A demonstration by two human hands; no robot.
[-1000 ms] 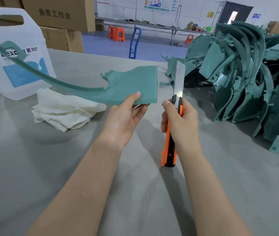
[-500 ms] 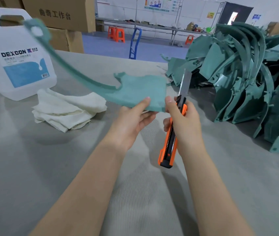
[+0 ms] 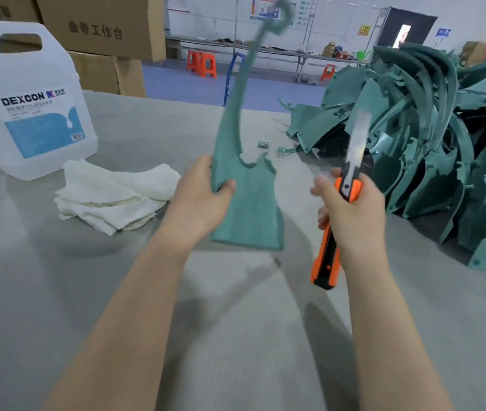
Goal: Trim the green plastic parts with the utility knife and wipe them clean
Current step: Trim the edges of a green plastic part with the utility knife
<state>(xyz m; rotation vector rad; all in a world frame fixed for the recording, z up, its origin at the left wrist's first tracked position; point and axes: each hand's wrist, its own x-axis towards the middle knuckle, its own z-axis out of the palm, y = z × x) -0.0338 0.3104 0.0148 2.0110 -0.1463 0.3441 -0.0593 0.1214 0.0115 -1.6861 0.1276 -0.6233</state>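
Part (image 3: 250,203) upright in left hand (image 3: 203,200); right hand (image 3: 351,215) grips knife (image 3: 333,232), blade clear: trimming step; next, set blade to an edge.

the blade of the knife (image 3: 350,185) and the top of the green part (image 3: 247,209) were blurry. the part hid the fingers of the left hand (image 3: 198,203). the green pile (image 3: 431,129) ran off the right edge.

Teal-green plastic part (image 3: 247,209); orange-and-black utility knife (image 3: 326,262), pale blade; white cloth (image 3: 111,197) beside the translucent white jug (image 3: 28,84), blue-labelled; grey ribbed bench (image 3: 57,292).
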